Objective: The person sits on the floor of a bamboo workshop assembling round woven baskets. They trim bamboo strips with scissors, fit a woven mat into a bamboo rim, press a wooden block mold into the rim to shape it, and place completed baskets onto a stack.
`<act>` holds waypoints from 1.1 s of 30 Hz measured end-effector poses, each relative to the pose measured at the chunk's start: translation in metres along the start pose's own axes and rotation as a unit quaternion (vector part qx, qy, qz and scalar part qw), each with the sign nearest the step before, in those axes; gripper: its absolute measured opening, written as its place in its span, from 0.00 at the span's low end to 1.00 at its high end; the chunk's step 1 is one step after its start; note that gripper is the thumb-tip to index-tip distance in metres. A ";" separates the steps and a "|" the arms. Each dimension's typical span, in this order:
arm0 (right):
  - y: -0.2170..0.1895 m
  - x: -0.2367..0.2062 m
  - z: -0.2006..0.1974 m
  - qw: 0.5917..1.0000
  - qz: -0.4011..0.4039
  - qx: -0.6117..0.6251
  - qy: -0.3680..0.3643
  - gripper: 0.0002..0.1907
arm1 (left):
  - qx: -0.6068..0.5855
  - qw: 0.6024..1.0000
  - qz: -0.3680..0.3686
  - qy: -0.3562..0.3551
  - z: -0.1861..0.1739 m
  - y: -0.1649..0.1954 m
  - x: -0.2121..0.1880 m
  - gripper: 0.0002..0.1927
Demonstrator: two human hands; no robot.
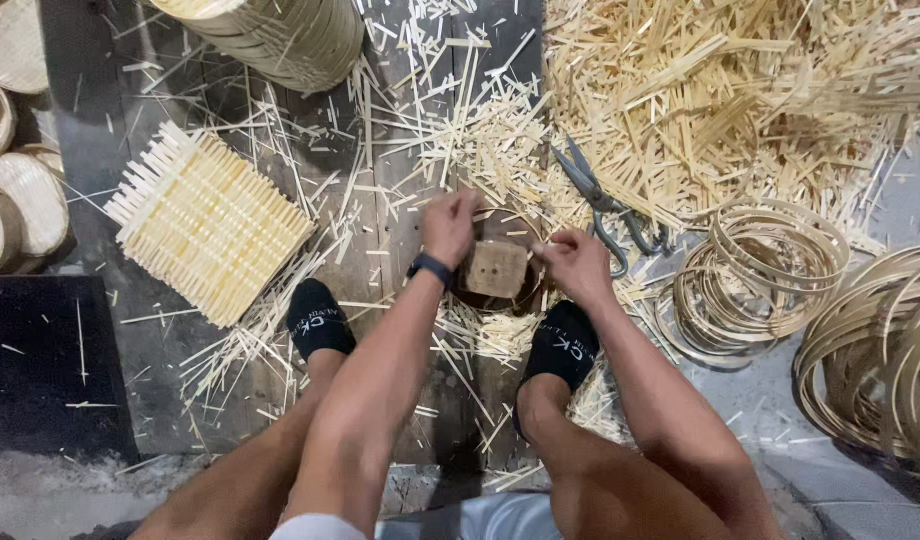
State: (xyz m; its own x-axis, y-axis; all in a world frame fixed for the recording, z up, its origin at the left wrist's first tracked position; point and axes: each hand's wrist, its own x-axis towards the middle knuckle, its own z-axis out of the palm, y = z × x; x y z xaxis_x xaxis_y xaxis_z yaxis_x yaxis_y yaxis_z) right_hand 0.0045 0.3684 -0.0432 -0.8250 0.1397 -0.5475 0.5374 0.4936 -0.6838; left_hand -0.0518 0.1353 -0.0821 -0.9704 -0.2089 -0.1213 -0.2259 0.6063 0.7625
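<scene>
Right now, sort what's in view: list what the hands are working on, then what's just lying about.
In hand:
left hand
right hand
round dark form

Lying about:
shears
woven mat
bamboo hoops
stacked baskets
loose strips

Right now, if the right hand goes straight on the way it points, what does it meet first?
Probably the wooden block, just left of the right hand; its fingers already seem to touch the block's edge, though depth is unclear.

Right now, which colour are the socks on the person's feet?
Black socks, seen best in the head view, the only view.
</scene>
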 end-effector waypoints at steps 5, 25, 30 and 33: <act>0.016 -0.009 0.005 0.977 0.111 0.171 -0.068 0.13 | 0.003 0.981 -0.181 -0.064 -0.032 -0.033 -0.036 0.14; 0.030 -0.036 0.032 0.939 0.164 0.292 -0.077 0.13 | -0.412 0.806 -0.411 -0.105 -0.006 -0.042 -0.121 0.10; 0.020 -0.045 0.027 0.945 0.165 0.267 -0.096 0.15 | -0.272 0.866 -0.409 -0.090 -0.022 -0.015 -0.109 0.12; -0.006 -0.056 0.006 0.939 0.151 0.295 -0.090 0.26 | -0.321 0.932 -0.146 -0.081 -0.056 0.005 -0.103 0.18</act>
State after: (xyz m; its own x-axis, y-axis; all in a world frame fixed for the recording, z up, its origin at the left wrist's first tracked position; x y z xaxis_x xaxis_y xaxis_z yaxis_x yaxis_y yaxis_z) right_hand 0.0486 0.3527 -0.0118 -0.6056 0.0228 -0.7954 0.7888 -0.1146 -0.6038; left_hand 0.0518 0.1171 -0.0298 -0.8874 -0.1426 -0.4385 -0.4356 -0.0525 0.8986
